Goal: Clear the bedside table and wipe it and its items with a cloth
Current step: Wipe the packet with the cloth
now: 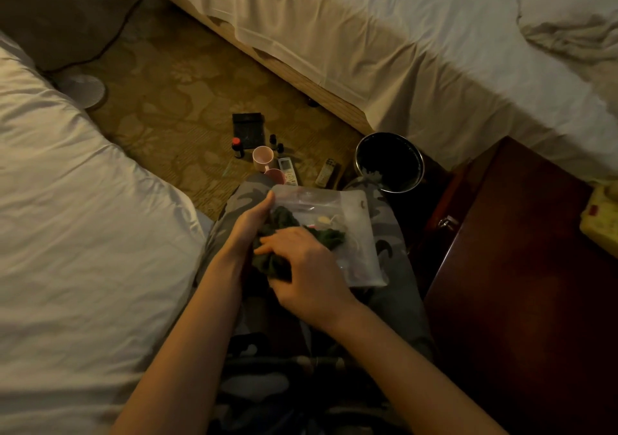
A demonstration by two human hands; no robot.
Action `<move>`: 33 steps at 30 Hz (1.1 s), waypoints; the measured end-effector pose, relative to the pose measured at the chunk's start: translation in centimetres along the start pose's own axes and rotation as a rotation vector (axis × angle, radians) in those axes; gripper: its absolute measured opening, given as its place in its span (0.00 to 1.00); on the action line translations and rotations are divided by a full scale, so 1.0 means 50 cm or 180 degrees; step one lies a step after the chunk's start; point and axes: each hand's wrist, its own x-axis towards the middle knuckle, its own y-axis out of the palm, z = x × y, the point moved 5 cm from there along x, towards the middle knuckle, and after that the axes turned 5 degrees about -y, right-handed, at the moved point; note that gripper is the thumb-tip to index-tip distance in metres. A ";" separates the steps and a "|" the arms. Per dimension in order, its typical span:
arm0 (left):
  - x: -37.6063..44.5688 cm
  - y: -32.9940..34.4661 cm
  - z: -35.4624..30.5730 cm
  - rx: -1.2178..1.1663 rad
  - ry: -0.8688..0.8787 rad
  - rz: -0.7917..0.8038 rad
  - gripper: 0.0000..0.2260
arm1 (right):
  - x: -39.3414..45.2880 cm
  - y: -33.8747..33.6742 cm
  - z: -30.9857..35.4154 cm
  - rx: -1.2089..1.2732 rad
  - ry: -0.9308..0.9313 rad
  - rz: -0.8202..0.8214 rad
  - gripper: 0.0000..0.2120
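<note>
Green cloth (272, 260) gripped by right hand (306, 267) on clear bag (354, 234); left hand (249, 224) held bag's left edge.

The room is lit dimly, with a warm yellowish light. The floor (187, 76) is covered by a beige carpet with a flower pattern. A bed with white sheets (60, 200) is seen at the left, and a second bed (418, 43) with a wrinkled white cover is placed at the top right. A round white fan base (87, 90) is set on the carpet near the left bed.
</note>
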 end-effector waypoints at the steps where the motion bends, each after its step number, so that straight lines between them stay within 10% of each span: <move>1: 0.004 0.001 0.003 -0.0069 -0.0050 0.0037 0.18 | -0.016 0.001 0.000 0.0088 -0.0033 -0.0033 0.16; 14: 0.008 0.008 0.014 -0.0004 -0.0074 0.0151 0.21 | 0.046 -0.034 -0.063 0.0047 0.0975 0.0061 0.17; 28: 0.029 0.022 0.004 0.0964 0.0437 -0.0693 0.09 | -0.054 -0.024 -0.043 -0.0303 0.0643 0.0031 0.14; 33: 0.033 0.014 0.007 0.1329 0.0246 -0.0421 0.20 | -0.043 -0.034 -0.056 -0.0334 0.0726 0.0214 0.18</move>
